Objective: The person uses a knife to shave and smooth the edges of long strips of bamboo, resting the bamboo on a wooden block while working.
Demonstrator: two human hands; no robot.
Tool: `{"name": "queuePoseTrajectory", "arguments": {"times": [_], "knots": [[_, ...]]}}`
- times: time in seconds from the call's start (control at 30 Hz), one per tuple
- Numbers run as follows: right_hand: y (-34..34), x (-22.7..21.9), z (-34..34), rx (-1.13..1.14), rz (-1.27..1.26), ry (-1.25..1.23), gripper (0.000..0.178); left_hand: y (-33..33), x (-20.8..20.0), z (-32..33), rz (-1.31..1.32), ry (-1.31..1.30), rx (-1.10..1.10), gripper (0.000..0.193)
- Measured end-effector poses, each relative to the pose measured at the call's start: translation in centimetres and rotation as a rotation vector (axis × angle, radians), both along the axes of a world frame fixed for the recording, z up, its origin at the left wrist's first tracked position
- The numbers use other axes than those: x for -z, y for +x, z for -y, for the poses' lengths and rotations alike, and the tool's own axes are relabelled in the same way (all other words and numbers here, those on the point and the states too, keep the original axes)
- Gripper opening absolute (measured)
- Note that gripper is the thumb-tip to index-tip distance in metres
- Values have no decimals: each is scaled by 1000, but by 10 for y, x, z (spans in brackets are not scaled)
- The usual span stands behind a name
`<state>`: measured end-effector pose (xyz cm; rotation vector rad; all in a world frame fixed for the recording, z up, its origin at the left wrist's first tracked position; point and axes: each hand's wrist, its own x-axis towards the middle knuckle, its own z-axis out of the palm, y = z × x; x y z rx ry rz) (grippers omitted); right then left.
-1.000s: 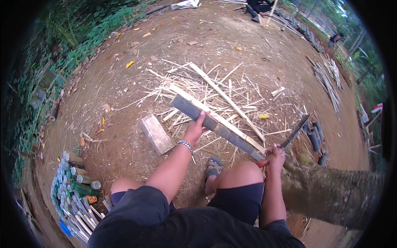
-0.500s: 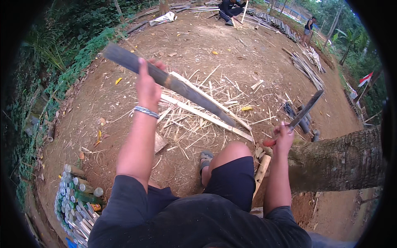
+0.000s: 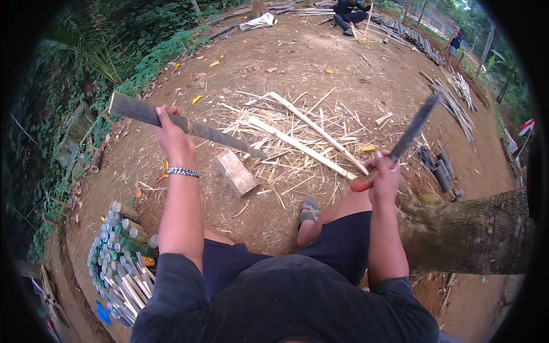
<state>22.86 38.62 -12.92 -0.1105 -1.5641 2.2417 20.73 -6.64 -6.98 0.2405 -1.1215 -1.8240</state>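
Note:
A long dark split strip of bamboo (image 3: 214,135) with a pale node ring is gripped near its upper part by my left hand (image 3: 173,139). It slants from upper left down toward the middle, above the ground. My right hand (image 3: 384,174) is closed round the reddish handle of a machete (image 3: 413,128), its dark blade tilted up to the right. Between my hands, a squared wooden block (image 3: 236,173) lies on the soil. Two pale split bamboo strips (image 3: 303,147) rest on a heap of thin shavings (image 3: 269,123) beyond it.
A tree trunk (image 3: 469,231) leans in at the right, beside dark bamboo sections (image 3: 441,174). Bottles (image 3: 117,237) and a bundle of pale sticks (image 3: 130,294) stand at lower left. Farther off, one person (image 3: 347,14) crouches and another (image 3: 454,43) stands near poles (image 3: 452,106).
The bamboo strip has moved left and lower with my left hand, uncovering more of the wooden block. My right hand and the machete have risen slightly; the whole view has shifted.

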Motion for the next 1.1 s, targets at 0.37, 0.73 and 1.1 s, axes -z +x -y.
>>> {"name": "queuePoseTrajectory", "arguments": {"times": [0.37,0.73,1.1], "knots": [[53,75,83,-552,375,38,24,90,14,7,-265,-103,-157,45],[79,131,98,-781,565,170,22,116,28,16,-351,57,-194,40],[82,142,103,-742,633,161,14,121,18,0,-282,-61,-381,69]]}}
